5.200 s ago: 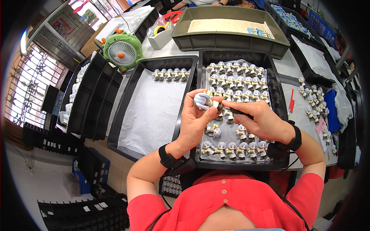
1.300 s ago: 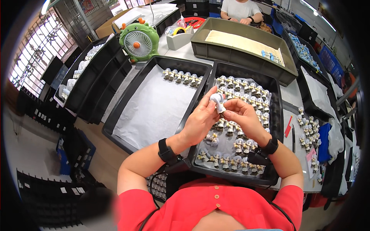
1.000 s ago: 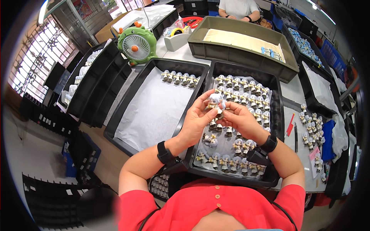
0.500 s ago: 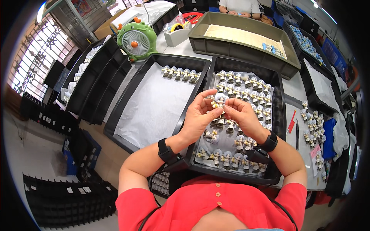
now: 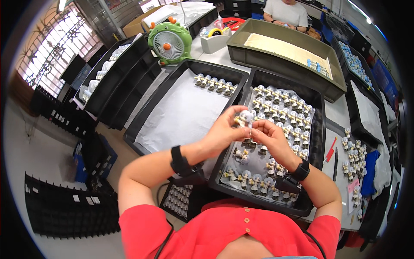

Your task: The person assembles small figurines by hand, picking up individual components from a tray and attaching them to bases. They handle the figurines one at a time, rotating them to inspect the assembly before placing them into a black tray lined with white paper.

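Note:
A small figurine with pale grey hair and a yellow-and-white body is held up above the right-hand black tray. My left hand pinches it from the left side, with the fingers around its back. The fingertips of my right hand close on its lower part, which is mostly hidden by them. Below, rows of similar figurines stand on a white sheet in that tray, and one figurine lies on its side. In the left-hand black tray, several such figurines form a single row along the far edge.
Behind the trays stand a green animal-shaped fan, a tape dispenser and a large olive bin. More figurines, a red tool and a blue bag lie to the right. Across the table sits another person.
The view has shifted, so the scene sits farther right. Between my fingers the figurine has turned and come slightly closer to me; both hands still grip it.

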`<state>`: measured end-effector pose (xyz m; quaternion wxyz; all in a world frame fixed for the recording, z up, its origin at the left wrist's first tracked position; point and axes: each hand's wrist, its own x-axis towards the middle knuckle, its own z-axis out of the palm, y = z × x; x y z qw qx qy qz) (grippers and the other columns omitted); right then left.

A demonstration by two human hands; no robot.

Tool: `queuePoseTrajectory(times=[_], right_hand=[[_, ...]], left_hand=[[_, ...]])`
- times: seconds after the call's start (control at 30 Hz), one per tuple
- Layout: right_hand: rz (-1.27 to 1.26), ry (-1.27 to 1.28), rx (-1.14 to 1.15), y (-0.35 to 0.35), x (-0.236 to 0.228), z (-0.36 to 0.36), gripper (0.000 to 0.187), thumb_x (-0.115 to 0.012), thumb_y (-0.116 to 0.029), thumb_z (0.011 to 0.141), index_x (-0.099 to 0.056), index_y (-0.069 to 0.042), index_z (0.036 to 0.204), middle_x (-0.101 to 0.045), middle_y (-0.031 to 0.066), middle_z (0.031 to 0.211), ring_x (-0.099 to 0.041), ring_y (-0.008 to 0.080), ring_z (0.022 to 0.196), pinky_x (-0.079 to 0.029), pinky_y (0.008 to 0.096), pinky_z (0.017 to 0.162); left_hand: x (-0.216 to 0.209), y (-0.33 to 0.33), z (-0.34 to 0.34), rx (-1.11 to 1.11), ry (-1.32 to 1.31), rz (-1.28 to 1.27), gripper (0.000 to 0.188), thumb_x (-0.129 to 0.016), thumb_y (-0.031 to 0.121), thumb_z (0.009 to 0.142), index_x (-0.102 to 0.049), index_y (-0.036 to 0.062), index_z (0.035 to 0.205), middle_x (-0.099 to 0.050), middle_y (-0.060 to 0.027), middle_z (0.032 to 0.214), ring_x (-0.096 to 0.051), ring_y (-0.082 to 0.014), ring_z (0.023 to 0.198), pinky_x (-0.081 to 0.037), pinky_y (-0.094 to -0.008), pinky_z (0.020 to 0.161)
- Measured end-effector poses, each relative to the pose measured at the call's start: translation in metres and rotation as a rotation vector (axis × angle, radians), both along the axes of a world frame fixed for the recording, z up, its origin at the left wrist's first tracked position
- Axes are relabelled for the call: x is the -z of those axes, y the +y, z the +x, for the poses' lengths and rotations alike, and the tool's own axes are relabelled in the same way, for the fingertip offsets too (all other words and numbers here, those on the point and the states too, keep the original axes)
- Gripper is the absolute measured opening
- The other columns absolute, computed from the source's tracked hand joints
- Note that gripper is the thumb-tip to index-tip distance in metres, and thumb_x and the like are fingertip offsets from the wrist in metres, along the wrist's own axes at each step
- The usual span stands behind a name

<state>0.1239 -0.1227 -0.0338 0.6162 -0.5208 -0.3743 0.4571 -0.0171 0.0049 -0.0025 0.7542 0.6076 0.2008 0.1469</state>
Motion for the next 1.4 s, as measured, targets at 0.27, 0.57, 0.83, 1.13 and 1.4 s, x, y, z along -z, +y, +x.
queuePoseTrajectory(times=[0.27,0.57,0.83,1.13,1.4], right_hand=[[0.031,-0.113,0.014,0.002,0.006,0.013,0.021,-0.057,-0.011,0.089,-0.057,0.000,0.107,-0.061,0.0005,0.085,-0.055,0.0043,0.077,-0.046,0.0198,0.069],[-0.047,-0.183,0.029,0.005,0.012,0.016,0.018,-0.059,-0.010,0.088,-0.060,0.000,0.103,-0.061,-0.0002,0.085,-0.054,0.0033,0.075,-0.044,0.0188,0.066],[-0.089,-0.233,0.033,0.005,0.007,0.016,0.016,-0.061,-0.009,0.087,-0.062,0.001,0.100,-0.062,-0.0012,0.082,-0.053,0.0025,0.073,-0.043,0.0182,0.064],[-0.118,-0.243,0.019,0.006,0.006,0.018,0.015,-0.060,-0.009,0.087,-0.061,-0.001,0.100,-0.061,-0.0017,0.081,-0.053,0.0022,0.072,-0.042,0.0181,0.064],[-0.097,-0.255,0.053,0.009,0.006,0.025,0.014,-0.059,-0.008,0.087,-0.061,-0.001,0.099,-0.061,-0.0018,0.081,-0.053,0.0023,0.072,-0.042,0.0180,0.063]], left_hand=[[0.005,0.159,0.003,-0.361,-0.085,0.079,0.045,-0.060,-0.001,0.082,-0.039,0.0044,0.121,-0.058,-0.0093,0.097,-0.063,-0.0190,0.083,-0.054,-0.0320,0.072],[0.053,0.203,0.008,-0.683,0.044,0.928,0.055,-0.073,0.004,0.072,-0.048,0.0045,0.122,-0.054,-0.0088,0.099,-0.062,-0.0136,0.077,-0.053,-0.0233,0.065],[0.042,0.192,0.006,-0.693,-0.078,1.427,0.073,-0.074,0.000,0.067,-0.042,0.0106,0.131,-0.048,-0.0080,0.089,-0.051,-0.0209,0.076,-0.047,-0.0317,0.067],[0.077,0.276,0.017,-0.840,0.254,1.032,0.050,-0.074,0.010,0.067,-0.055,0.0075,0.113,-0.063,-0.0118,0.088,-0.062,-0.0274,0.083,-0.049,-0.0380,0.074],[0.101,0.300,0.039,-0.937,0.647,0.985,0.035,-0.072,0.015,0.072,-0.059,0.0091,0.104,-0.066,-0.0146,0.096,-0.063,-0.0321,0.093,-0.049,-0.0400,0.081]])
